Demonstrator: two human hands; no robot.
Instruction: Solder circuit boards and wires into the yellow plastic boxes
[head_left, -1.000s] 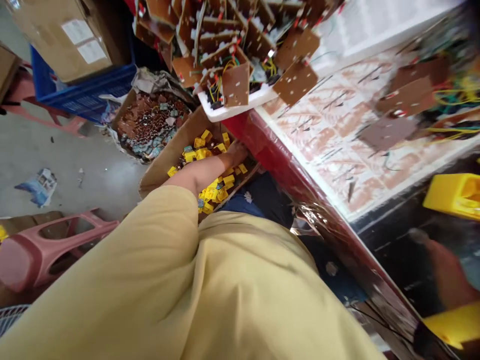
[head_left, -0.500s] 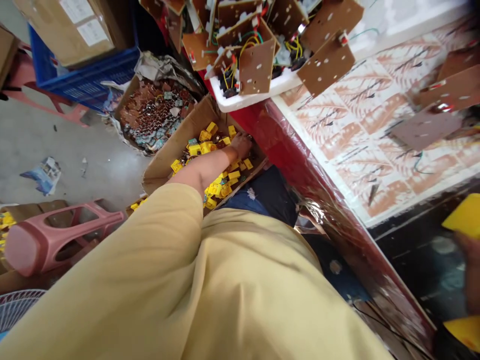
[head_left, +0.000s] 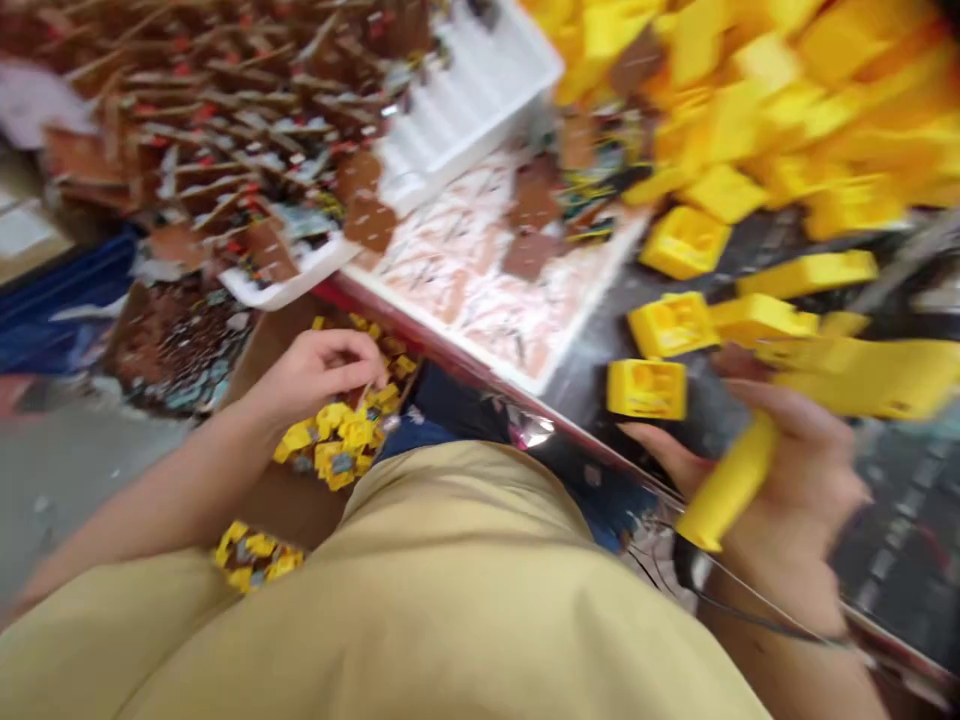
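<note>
My left hand (head_left: 330,375) is above a cardboard box (head_left: 251,355), with thumb and fingers pinched together. Whatever they pinch is blurred and cannot be made out. Small yellow plastic parts (head_left: 352,430) fill the box below. On the right, my right hand (head_left: 802,460) is wrapped round a yellow rod-like handle (head_left: 731,485) with a dark end and a cord close by; its exact kind is unclear. A long yellow plastic piece (head_left: 885,378) lies across the fingers, partly hidden. Beside the thumb sits a yellow plastic housing (head_left: 646,388) on the dark worktop (head_left: 577,345).
Brown circuit boards (head_left: 247,130) with wires crowd a white foam tray (head_left: 300,285). A heap of yellow housings (head_left: 810,90) covers the back right. Left stand a blue crate (head_left: 67,290) and a box of scrap boards (head_left: 180,340). A cord (head_left: 765,605) crosses my right wrist.
My left hand has risen out of the box of yellow parts. The view has swung right, bringing my right hand, the yellow handle and the heap of yellow housings into fuller view.
</note>
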